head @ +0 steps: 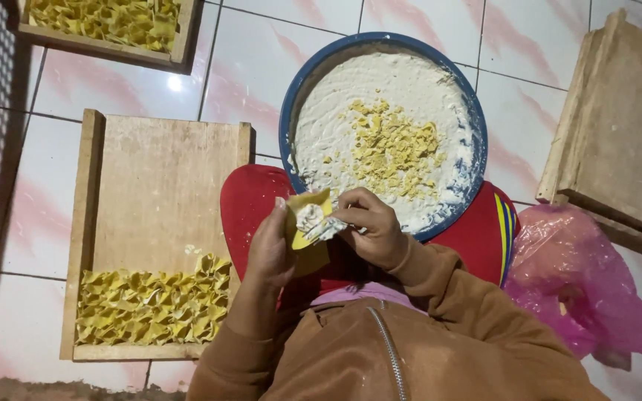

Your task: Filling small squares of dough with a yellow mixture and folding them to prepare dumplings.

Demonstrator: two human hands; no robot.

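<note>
My left hand (269, 252) holds a yellow square wrapper (307, 223) with a dab of white paste on it. My right hand (371, 226) pinches a small spreader at the paste, fingers closed on it. Both hands hover over my lap, just in front of a blue basin (291, 111) filled with white paste and a heap of yellow scraps (391, 148). To my left lies a wooden tray (157, 186) whose near end holds rows of folded yellow dumplings (150, 306).
A second wooden tray (180, 44) of folded yellow pieces sits at the top left. Stacked wooden trays (618, 126) stand at the right, with a pink plastic bag (581, 282) beside my knee. White tiled floor (83, 89) lies all around.
</note>
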